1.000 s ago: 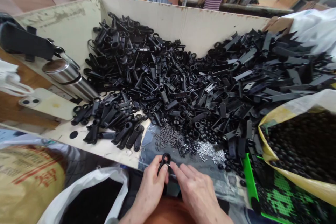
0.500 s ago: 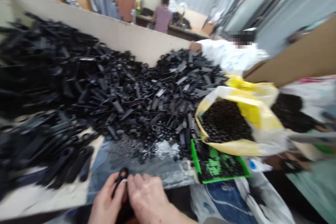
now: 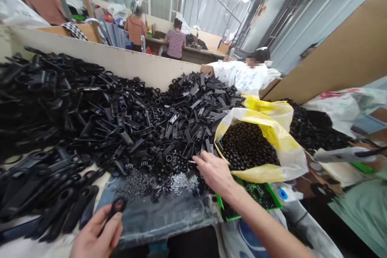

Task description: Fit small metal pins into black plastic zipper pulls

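My left hand, low on the left, is closed round a black plastic part with a ring-shaped end; the rest of that part is hidden by my fingers. My right hand reaches over the near edge of the pile of black plastic parts. A thin silver pin sticks out from its pinched fingertips. Just below lies a heap of small silver pins, beside a heap of small dark grey pins. Both heaps rest on a blue-grey mat.
A yellow and white bag full of small dark round pieces stands right of my right hand. My forearm crosses a green tray of small black parts. Long black handles lie at left. Several people work beyond the pale board.
My hands were together at the mat's near edge; now they are apart. My right hand has moved forward and right to the pile. The left still holds the ringed part, slightly further left.
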A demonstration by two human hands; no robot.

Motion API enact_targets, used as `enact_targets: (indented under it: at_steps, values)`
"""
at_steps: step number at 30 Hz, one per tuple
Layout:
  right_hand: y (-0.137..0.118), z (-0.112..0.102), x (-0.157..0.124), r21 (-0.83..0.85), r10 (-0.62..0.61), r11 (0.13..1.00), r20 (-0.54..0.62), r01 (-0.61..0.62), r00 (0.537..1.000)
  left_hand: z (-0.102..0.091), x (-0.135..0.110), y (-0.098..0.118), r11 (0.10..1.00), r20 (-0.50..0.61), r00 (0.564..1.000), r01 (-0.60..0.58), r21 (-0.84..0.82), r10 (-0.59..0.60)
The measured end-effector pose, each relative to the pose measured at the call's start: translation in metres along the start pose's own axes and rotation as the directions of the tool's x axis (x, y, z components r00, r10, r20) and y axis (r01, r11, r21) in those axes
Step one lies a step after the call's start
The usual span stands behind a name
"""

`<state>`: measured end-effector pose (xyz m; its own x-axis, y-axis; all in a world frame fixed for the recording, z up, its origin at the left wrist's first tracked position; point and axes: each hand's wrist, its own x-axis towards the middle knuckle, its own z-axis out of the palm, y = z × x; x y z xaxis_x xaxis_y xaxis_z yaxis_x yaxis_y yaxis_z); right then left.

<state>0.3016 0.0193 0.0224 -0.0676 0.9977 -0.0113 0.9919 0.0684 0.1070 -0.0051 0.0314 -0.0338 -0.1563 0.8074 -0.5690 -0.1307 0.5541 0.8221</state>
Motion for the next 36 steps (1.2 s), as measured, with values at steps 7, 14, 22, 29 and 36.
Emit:
enact_targets:
  at_steps: [7, 14, 22, 29, 36]
  values:
    - [0.042, 0.022, 0.039, 0.049, -0.219, 0.974, -0.069, 0.222, 0.973, 0.013, -0.024, 0.007, 0.957, 0.388, 0.919, 0.165, -0.238, -0.063]
    - [-0.038, 0.03, 0.022, 0.565, -0.143, 0.654, -0.561, 0.503, 0.816, -0.001, -0.022, 0.009, 0.887, 0.374, 0.926, 0.212, -0.411, -0.048]
    - [-0.171, 0.035, -0.016, 0.863, 0.077, 0.412, -0.353, 0.293, 0.932, 0.004, -0.031, 0.001, 0.811, 0.301, 0.953, 0.156, -0.563, 0.026]
    - [-0.176, 0.033, -0.015, 0.793, 0.08, 0.532, -0.398, 0.298, 0.914, 0.006, -0.037, -0.004, 0.849, 0.326, 0.942, 0.103, -0.518, 0.085]
    - [-0.18, 0.03, -0.019, 0.781, 0.117, 0.579, -0.363, 0.234, 0.924, 0.008, -0.041, -0.014, 0.808, 0.351, 0.934, 0.158, -0.568, 0.064]
